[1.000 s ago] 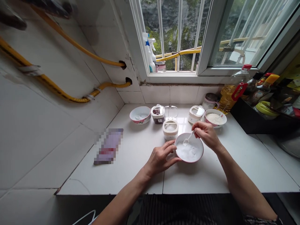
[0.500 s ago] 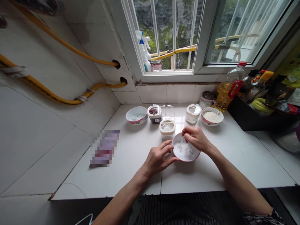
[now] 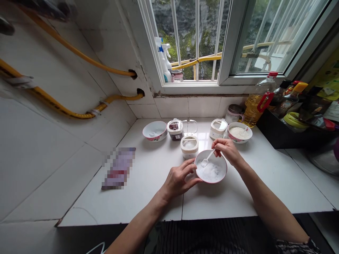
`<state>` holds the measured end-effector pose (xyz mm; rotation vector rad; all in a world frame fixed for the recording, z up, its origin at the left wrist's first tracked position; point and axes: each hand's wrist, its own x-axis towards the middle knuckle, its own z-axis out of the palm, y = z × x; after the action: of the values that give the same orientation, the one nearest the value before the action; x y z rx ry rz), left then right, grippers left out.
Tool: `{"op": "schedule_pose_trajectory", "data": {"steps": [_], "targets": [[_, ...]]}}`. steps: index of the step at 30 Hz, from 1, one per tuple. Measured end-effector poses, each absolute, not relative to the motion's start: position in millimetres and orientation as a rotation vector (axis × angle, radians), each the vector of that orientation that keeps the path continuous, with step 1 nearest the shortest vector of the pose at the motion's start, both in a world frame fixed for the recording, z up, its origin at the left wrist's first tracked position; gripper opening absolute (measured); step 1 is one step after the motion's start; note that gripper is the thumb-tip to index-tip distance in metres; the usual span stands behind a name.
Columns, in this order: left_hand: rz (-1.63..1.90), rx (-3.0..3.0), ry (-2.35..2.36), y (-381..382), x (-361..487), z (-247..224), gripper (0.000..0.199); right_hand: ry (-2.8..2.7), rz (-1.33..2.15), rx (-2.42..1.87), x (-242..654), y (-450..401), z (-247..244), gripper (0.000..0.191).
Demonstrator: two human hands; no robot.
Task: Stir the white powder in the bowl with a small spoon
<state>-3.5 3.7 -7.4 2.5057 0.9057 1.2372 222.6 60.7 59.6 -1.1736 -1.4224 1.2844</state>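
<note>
My left hand point(image 3: 182, 176) grips the left rim and side of a white bowl point(image 3: 224, 172) with a pink edge, thumb low and fingers on top. White grains or powder point(image 3: 212, 172) lie inside it. Between the thumb and fingers of my right hand point(image 3: 225, 150) is a small white plastic spoon point(image 3: 206, 161); its scoop hangs over the left part of the bowl. Just behind the bowl stands a small white lidded container point(image 3: 189, 150). Further back are an open-lidded container with dark red contents point(image 3: 175, 130) and another white container point(image 3: 218, 129).
A floral bowl point(image 3: 150, 135) stands at the back left, and one with pale grains point(image 3: 240, 133) at the back right. Near the right wall are an oil bottle point(image 3: 254, 106) and a black box point(image 3: 275, 132) of bottles. A blurred purplish packet point(image 3: 120, 169) lies left.
My right hand has moved up and to the right, lifting the spoon so its scoop shows clear above the white contents. My left hand stays on the bowl.
</note>
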Motion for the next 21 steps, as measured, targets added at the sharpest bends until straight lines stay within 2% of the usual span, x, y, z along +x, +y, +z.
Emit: {"op": "schedule_pose_trajectory", "data": {"steps": [9, 13, 17, 21], "targets": [[1.242, 2.512, 0.907, 3.9, -3.8, -8.0, 0.029, -1.289, 1.384, -1.138, 226.7, 66.0, 56.8, 0.011], [1.252, 2.521, 0.905, 4.1, -3.1, -7.4, 0.030, -1.249, 1.374, -1.083, 225.9, 67.1, 53.2, 0.016], [1.264, 2.515, 0.907, 3.9, -2.7, -7.8, 0.032, -1.265, 1.292, -1.033, 219.6, 64.3, 49.7, 0.026], [1.263, 2.518, 0.915, 3.5, -2.7, -7.8, 0.032, -1.411, 1.058, -0.984, 211.6, 58.6, 46.4, 0.026]]}}
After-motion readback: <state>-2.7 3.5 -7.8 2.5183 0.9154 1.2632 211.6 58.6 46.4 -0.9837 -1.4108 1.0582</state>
